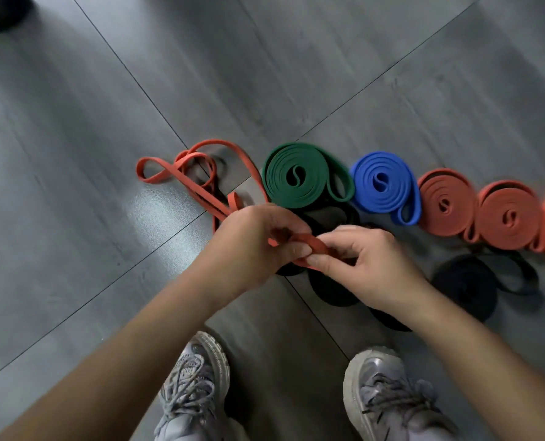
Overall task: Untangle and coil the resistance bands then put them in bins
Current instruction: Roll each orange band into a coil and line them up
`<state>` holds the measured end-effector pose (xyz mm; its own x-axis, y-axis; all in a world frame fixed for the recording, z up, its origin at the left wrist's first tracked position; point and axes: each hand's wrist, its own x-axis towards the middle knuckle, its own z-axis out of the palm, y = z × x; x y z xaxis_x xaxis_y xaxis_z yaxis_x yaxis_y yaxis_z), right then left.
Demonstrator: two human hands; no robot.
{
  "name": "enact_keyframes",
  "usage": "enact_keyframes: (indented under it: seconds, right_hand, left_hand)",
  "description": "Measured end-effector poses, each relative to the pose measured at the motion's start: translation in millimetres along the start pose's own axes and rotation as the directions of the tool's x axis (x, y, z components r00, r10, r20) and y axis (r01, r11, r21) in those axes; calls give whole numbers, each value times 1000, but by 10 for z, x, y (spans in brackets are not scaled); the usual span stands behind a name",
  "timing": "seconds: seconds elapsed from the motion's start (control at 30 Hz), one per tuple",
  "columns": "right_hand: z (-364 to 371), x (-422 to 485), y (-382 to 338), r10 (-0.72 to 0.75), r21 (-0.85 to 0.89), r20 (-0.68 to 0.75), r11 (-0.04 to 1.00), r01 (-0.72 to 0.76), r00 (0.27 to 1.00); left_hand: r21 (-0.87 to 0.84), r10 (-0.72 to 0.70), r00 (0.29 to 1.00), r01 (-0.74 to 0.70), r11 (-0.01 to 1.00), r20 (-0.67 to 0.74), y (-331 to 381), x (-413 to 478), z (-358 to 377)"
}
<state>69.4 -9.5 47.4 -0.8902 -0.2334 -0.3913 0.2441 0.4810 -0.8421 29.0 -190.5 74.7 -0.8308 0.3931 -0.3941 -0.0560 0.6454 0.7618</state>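
Up close, flat rubbery red band (309, 241), pinched.

Grey sneakers (388, 396) on grey floor (74, 154)

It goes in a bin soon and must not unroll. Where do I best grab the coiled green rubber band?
Probably from above, since the coiled green rubber band lies flat on the grey floor: span it edge to edge, one finger on the loose tail loop at its right.

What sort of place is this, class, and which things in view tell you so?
Probably a gym or workout room: coiled resistance bands lie on grey floor tiles, and the person wears trainers.
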Motion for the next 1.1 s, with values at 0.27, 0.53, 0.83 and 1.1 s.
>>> enact_keyframes:
  seconds: [0.27,0.53,0.83,1.1]
  right_hand:
    - [6,96,-129,38,347,-121,938,7,992]
    - [64,154,-210,0,445,-111,894,50,994]
    - [-75,146,-202,-4,128,71,992,-5,997]
    - [-190,179,-203,48,358,9,932,-48,999]
  left_hand:
    - [-288,-9,982,-46,956,-186,65,31,-30]
    - [-892,-286,958,119,436,-12,57,-25,69]
    - [-346,-176,982,190,919,72,-70,15,-140]
    - [-540,-217,976,195,818,24,-130,-25,-78]
